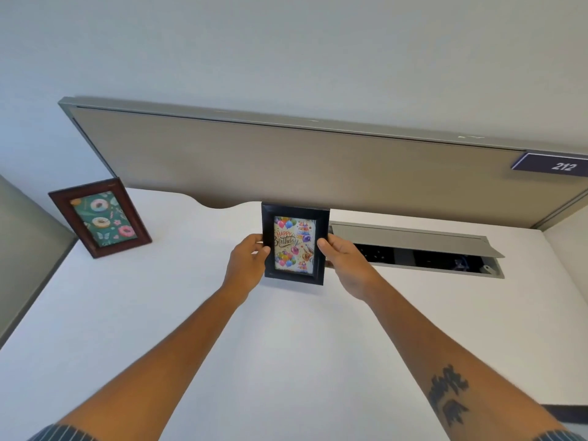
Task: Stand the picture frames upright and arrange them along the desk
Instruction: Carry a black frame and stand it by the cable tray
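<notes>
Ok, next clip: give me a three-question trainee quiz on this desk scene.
1. True or false: the brown frame already stands upright on the desk.
2. Which hands hold the black frame? A) left hand only B) right hand only C) both
3. Fill in: the cable hatch to the right of the black frame is ____.

Key: 1 true; 2 C, each hand's fingers curl round one side edge; 3 open.
</notes>
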A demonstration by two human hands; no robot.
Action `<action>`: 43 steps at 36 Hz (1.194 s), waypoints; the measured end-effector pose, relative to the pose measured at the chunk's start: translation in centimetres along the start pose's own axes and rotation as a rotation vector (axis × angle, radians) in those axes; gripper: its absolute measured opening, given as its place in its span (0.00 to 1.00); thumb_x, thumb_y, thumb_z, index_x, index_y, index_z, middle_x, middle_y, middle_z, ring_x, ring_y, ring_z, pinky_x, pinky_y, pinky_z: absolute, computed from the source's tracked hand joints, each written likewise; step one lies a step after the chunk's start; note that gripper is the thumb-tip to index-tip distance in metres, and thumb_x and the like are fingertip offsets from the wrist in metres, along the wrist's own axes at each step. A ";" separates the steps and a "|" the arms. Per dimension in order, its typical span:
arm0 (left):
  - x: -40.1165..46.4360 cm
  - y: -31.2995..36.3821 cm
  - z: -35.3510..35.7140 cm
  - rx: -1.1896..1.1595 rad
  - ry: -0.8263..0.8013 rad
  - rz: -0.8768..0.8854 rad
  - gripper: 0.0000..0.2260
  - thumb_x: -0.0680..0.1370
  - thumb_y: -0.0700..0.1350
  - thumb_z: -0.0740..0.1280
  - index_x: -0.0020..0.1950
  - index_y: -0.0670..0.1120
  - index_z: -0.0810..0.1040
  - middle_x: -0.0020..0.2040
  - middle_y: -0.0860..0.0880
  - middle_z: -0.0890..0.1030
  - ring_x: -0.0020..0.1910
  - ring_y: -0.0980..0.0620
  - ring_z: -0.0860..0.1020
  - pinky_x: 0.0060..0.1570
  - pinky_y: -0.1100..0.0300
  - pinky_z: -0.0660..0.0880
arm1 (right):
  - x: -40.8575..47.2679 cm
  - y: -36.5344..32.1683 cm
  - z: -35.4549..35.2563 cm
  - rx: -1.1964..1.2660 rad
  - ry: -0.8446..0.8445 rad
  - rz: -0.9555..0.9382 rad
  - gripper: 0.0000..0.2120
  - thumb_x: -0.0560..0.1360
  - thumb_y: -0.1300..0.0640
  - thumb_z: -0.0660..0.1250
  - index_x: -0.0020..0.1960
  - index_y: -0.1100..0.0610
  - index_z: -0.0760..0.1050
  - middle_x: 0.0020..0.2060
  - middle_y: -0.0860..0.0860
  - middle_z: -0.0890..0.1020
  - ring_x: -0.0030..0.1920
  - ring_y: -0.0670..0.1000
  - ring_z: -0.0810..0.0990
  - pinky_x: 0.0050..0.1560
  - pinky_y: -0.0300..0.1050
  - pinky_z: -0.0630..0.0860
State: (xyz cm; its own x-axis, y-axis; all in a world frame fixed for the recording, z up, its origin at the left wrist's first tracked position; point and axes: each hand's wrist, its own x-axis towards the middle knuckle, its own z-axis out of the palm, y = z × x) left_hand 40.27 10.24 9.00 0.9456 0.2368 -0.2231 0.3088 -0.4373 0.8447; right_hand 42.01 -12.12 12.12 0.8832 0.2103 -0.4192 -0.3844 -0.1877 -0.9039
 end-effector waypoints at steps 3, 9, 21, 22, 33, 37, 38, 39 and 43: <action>2.4 0.2 0.2 0.022 0.037 0.004 0.14 0.87 0.45 0.66 0.72 0.43 0.76 0.70 0.42 0.81 0.64 0.46 0.80 0.59 0.56 0.77 | 2.2 -0.5 -0.4 -0.010 -0.027 -0.003 0.11 0.88 0.50 0.60 0.64 0.50 0.79 0.62 0.51 0.85 0.69 0.55 0.81 0.69 0.53 0.77; 6.2 0.3 1.0 0.049 0.059 -0.004 0.12 0.86 0.45 0.67 0.70 0.44 0.76 0.69 0.43 0.82 0.58 0.52 0.77 0.60 0.54 0.79 | 5.9 -0.8 -1.7 -0.036 -0.070 0.045 0.15 0.88 0.50 0.60 0.70 0.54 0.78 0.64 0.51 0.85 0.67 0.55 0.81 0.68 0.55 0.73; 10.0 0.4 2.7 0.011 0.026 0.009 0.13 0.86 0.44 0.68 0.70 0.43 0.76 0.68 0.43 0.82 0.63 0.46 0.80 0.64 0.47 0.81 | 11.4 -1.1 -4.4 -0.121 -0.053 0.052 0.13 0.88 0.55 0.63 0.68 0.56 0.80 0.61 0.52 0.87 0.66 0.55 0.82 0.65 0.54 0.79; 10.1 0.4 2.8 0.014 0.024 0.016 0.12 0.86 0.44 0.68 0.69 0.43 0.76 0.68 0.43 0.82 0.62 0.47 0.80 0.63 0.49 0.81 | 11.5 -1.0 -4.6 -0.127 -0.052 0.059 0.11 0.88 0.55 0.63 0.67 0.55 0.80 0.60 0.50 0.87 0.64 0.53 0.83 0.56 0.46 0.79; 11.1 -0.4 3.9 0.000 0.003 0.022 0.10 0.86 0.43 0.67 0.67 0.44 0.77 0.67 0.43 0.82 0.60 0.50 0.78 0.54 0.57 0.79 | 12.7 -0.5 -5.4 -0.146 -0.047 0.100 0.11 0.87 0.54 0.65 0.67 0.53 0.80 0.62 0.52 0.86 0.64 0.54 0.82 0.50 0.45 0.72; 11.2 -0.5 4.0 -0.001 -0.004 0.030 0.10 0.86 0.43 0.67 0.68 0.44 0.77 0.68 0.43 0.82 0.60 0.50 0.78 0.55 0.56 0.79 | 13.0 -0.1 -5.5 -0.142 -0.043 0.103 0.09 0.86 0.53 0.65 0.64 0.51 0.81 0.61 0.51 0.86 0.64 0.53 0.80 0.53 0.47 0.72; 11.2 -0.5 3.9 0.000 -0.006 0.033 0.11 0.86 0.43 0.67 0.68 0.43 0.77 0.68 0.43 0.82 0.60 0.50 0.78 0.56 0.55 0.80 | 13.1 0.0 -5.6 -0.142 -0.041 0.103 0.10 0.86 0.53 0.65 0.65 0.52 0.81 0.62 0.52 0.86 0.65 0.54 0.80 0.57 0.49 0.72; 11.2 -0.5 3.9 0.000 -0.009 0.034 0.11 0.86 0.43 0.67 0.68 0.43 0.77 0.68 0.43 0.82 0.61 0.50 0.78 0.57 0.54 0.80 | 13.2 0.1 -5.6 -0.142 -0.040 0.104 0.12 0.87 0.53 0.65 0.67 0.54 0.80 0.63 0.52 0.86 0.66 0.55 0.80 0.60 0.50 0.70; 11.0 -0.3 3.9 -0.003 -0.023 0.024 0.11 0.86 0.43 0.67 0.69 0.42 0.76 0.68 0.43 0.82 0.62 0.49 0.78 0.60 0.50 0.81 | 13.2 0.1 -5.6 -0.140 -0.046 0.107 0.13 0.87 0.54 0.65 0.69 0.55 0.80 0.64 0.53 0.86 0.67 0.55 0.80 0.63 0.52 0.70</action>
State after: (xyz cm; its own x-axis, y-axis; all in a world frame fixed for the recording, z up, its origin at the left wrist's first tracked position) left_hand 50.99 9.66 4.37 0.9548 0.2064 -0.2137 0.2857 -0.4402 0.8512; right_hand 55.19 -14.76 6.97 0.8248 0.2249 -0.5188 -0.4317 -0.3422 -0.8346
